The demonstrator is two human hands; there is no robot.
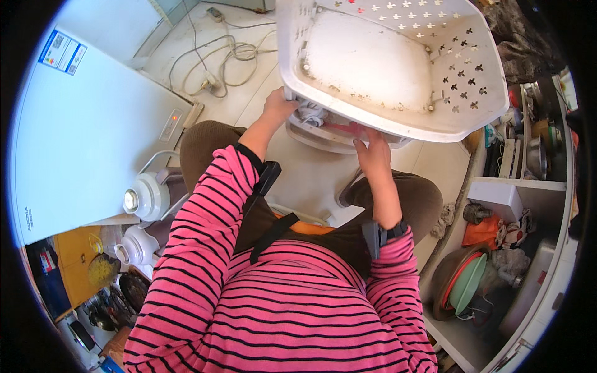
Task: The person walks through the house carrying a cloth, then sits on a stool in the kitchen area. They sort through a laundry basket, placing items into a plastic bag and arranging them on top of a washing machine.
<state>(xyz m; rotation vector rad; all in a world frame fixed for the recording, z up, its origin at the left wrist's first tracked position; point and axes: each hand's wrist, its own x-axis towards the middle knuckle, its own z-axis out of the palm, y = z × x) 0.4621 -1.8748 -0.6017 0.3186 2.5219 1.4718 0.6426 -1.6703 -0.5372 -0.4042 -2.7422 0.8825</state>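
A white plastic basket point(368, 60) with cross-shaped holes is tilted in front of me, its dirty inner floor facing up. Below its near rim, part of a lower rack tier point(322, 140) shows, with whitish crumpled items point(311, 113) and something red in it. My left hand point(278, 108) grips the left end at the basket's rim, its fingertips partly hidden. Under the near rim is my right hand point(374, 151), its thumb in sight and its fingers reaching up behind the edge; whether it grips anything cannot be told.
A white appliance point(93, 140) and two thermos jugs point(149, 196) stand at left. Tangled cables with a power strip point(211, 84) lie on the tiled floor. To the right, an open cabinet point(517, 184) holds nested basins point(468, 284), pots and cloths.
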